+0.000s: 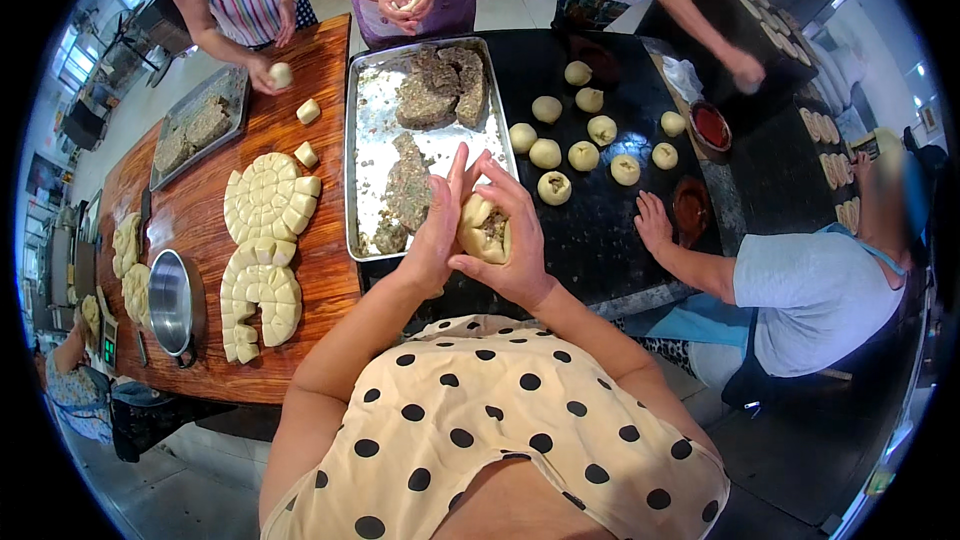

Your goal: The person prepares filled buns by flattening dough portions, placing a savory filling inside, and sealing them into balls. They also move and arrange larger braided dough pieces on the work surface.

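Observation:
Both my hands are raised over the near edge of the steel tray (364, 155). My right hand (513, 240) cups a pale dough piece (483, 230) with dark filling showing in its open top. My left hand (438, 225) presses against the dough's left side, fingers pointing up. The tray holds slabs of brownish filling (437, 88). To the right, several filled dough balls (546, 153) rest on the black tabletop (600, 230).
Scored dough rounds (268, 198) and a steel bowl (175, 302) lie on the wooden table (320, 280) at left, with a second filling tray (199, 126). Other people work around the tables; one person's hand (654, 224) rests flat on the black top near a red bowl (691, 206).

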Demonstrator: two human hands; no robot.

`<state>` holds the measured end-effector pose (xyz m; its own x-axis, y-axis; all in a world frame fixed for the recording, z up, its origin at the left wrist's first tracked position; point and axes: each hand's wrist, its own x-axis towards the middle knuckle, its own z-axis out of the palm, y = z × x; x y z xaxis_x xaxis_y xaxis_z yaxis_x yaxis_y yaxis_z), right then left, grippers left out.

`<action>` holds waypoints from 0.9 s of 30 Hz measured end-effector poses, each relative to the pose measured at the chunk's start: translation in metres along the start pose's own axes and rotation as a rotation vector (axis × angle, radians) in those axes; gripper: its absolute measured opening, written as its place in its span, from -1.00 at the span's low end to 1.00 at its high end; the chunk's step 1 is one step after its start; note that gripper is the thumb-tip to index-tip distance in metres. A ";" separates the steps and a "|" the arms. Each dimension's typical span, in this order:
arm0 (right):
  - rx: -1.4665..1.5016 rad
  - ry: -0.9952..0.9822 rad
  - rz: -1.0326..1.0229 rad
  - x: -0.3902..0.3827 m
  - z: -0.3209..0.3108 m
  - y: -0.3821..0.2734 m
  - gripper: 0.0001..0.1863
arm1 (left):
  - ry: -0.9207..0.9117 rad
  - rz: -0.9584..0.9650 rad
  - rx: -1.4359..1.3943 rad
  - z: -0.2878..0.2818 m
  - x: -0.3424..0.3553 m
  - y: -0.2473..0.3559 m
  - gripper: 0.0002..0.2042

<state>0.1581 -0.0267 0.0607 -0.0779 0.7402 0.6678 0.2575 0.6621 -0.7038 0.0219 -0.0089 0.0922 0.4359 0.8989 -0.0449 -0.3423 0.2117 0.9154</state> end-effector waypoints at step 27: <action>0.089 0.177 -0.021 0.026 0.003 -0.035 -0.87 | 0.203 0.201 -0.049 0.030 0.005 -0.009 -0.52</action>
<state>0.1443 -0.0305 0.1018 0.0907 0.6991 0.7093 0.1710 0.6907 -0.7026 0.0522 -0.0174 0.0951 0.1816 0.9820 0.0523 -0.4467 0.0350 0.8940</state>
